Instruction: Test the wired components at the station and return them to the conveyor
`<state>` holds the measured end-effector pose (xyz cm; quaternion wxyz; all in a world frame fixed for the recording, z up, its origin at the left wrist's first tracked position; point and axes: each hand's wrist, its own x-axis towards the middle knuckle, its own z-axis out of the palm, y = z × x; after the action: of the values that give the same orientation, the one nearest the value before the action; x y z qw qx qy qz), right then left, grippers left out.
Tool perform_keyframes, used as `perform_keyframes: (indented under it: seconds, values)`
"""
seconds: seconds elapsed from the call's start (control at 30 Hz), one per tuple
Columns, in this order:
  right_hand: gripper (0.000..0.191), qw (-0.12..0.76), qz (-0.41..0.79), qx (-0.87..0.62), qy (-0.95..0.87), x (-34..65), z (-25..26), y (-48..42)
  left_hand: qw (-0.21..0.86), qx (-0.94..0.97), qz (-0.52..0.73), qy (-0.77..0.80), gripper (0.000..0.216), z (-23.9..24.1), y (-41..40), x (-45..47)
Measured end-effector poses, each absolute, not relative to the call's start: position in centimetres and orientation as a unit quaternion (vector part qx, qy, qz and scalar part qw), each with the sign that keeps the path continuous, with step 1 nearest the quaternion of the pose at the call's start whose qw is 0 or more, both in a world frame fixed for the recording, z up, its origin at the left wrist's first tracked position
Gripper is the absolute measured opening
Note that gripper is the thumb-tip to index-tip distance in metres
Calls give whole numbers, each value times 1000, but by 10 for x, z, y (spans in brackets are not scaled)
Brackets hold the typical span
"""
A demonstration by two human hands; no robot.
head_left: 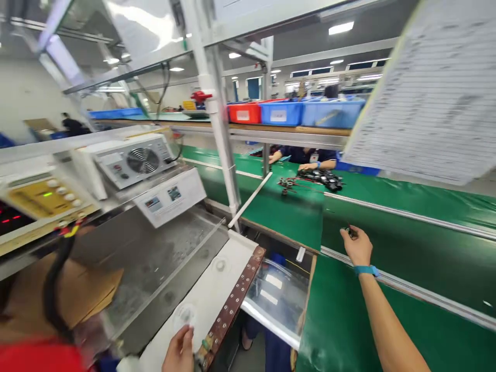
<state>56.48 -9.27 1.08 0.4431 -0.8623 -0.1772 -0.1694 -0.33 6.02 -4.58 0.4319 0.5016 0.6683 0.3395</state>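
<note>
My right hand (358, 247) reaches out over the green conveyor belt (406, 248) and pinches a small black part (351, 232) with thin wires just above the belt. A blue band sits on that wrist. My left hand (180, 351) rests at the bottom edge on the white work board (209, 294), next to a brown strip with rows of studs (234, 302); I cannot see anything in it. A pile of small black wired parts (320, 179) lies farther along the green surface.
Across the belt a co-worker's hands (306, 164) rest by the pile. Test units with a fan grille (134, 161) stand at left. Red and blue bins (294, 112) line an upper shelf. A white post (217, 119) rises mid-bench. A paper sheet (430, 93) hangs upper right.
</note>
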Motion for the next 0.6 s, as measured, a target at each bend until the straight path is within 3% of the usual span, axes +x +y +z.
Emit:
perform_keyframes:
  seconds: [0.07, 0.17, 0.27, 0.37, 0.47, 0.53, 0.6]
  values:
    - [54, 492, -148, -814, -272, 510, 34, -59, 371, 545, 379, 649, 47, -20, 46, 10]
    - [45, 515, -26, -705, -487, 411, 67, -14, 240, 624, 440, 600, 43, 26, 34, 25]
    - [33, 459, 139, -527, -702, 314, 86, 21, 86, 681, 447, 573, 47, 65, 26, 26]
    - [31, 393, 245, -376, -803, 233, 81, 51, -18, 703, 405, 585, 58, 81, 22, 9]
    - [32, 320, 287, -319, -844, 173, 56, 80, 4, 709, 283, 646, 46, 73, 19, -23]
    - [33, 258, 276, -337, -863, 144, 34, 99, 76, 682, 180, 705, 32, 62, 16, -46]
    - [32, 183, 238, -376, -877, 123, 12, 115, 148, 631, 127, 751, 30, 52, 9, -66]
